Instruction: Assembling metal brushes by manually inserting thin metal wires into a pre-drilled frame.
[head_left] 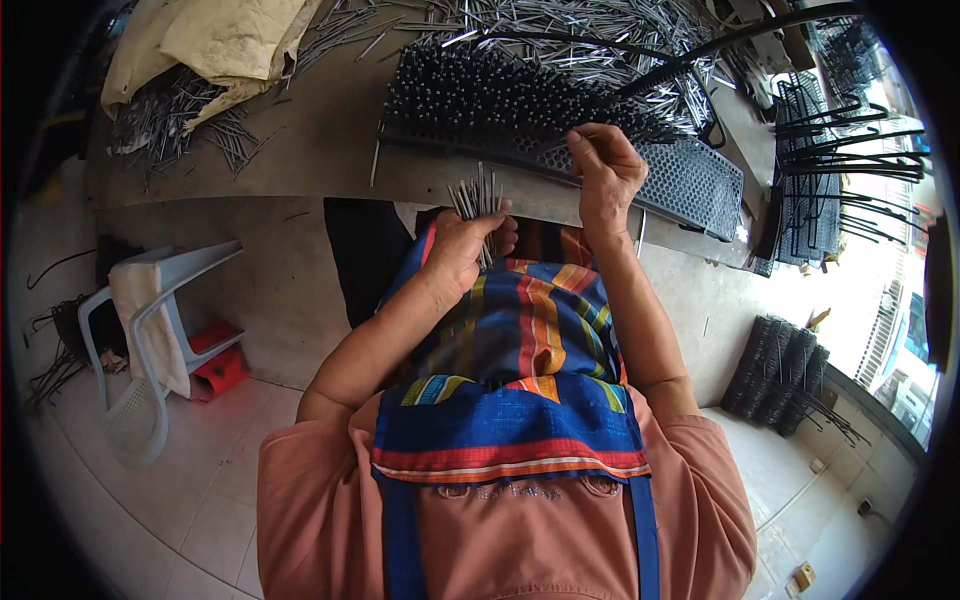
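My left hand point(460, 245) is closed around a bundle of thin metal rods point(478, 198), held at the table's near edge above my lap. The rods' tips fan out upward past my thumb. On the table lies a long black perforated tray point(697, 188) with a honeycomb of holes. Many thin metal pins point(500, 95) stand upright in its left and middle parts, while bare holes show at the right. My right hand point(610, 180) is over the tray's near edge, thumb and fingertips pinched together. Whatever is between those fingertips is too small to make out.
Loose metal rods point(610, 25) are heaped behind the tray. More rods spill from a tan sack point(215, 45) at the far left. Black wire racks point(800, 180) with hooked rods stand at the right. A grey plastic chair point(150, 300) is at the left.
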